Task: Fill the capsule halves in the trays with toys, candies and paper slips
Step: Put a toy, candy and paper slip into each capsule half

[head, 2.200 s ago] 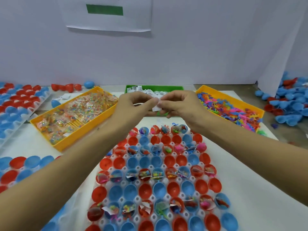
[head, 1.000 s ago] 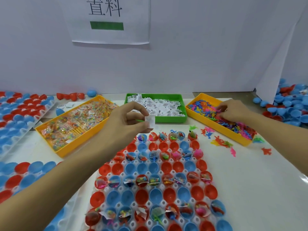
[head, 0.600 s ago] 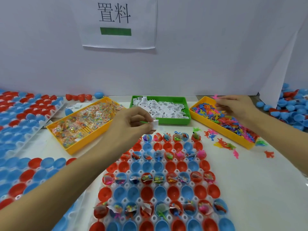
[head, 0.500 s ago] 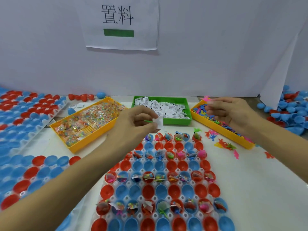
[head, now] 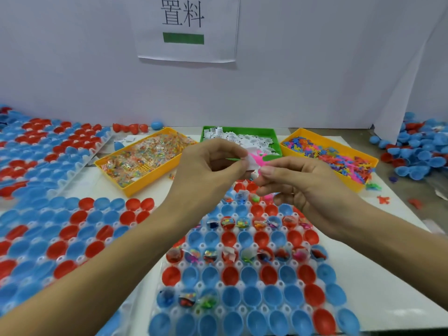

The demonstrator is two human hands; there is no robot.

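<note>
A clear tray [head: 219, 311] of red and blue capsule halves lies in front of me; some rows hold toys, candies and slips, others are bare. Above its far end my left hand [head: 206, 170] pinches a white paper slip [head: 251, 163] together with a thin green piece. My right hand [head: 298, 183] pinches a pink plastic toy [head: 259, 158] and holds it against the slip. The hands hide the tray's farthest rows.
A yellow bin of wrapped candies [head: 145, 157] sits at the back left, a green bin of paper slips [head: 242, 137] in the middle, a yellow bin of coloured toys [head: 332, 154] at the right. More capsule trays [head: 55, 229] lie left. Loose capsule halves [head: 417, 151] pile far right.
My right hand has left the toy bin with a pink toy and come left to meet my left hand, which still holds the slip. The view has tilted down.
</note>
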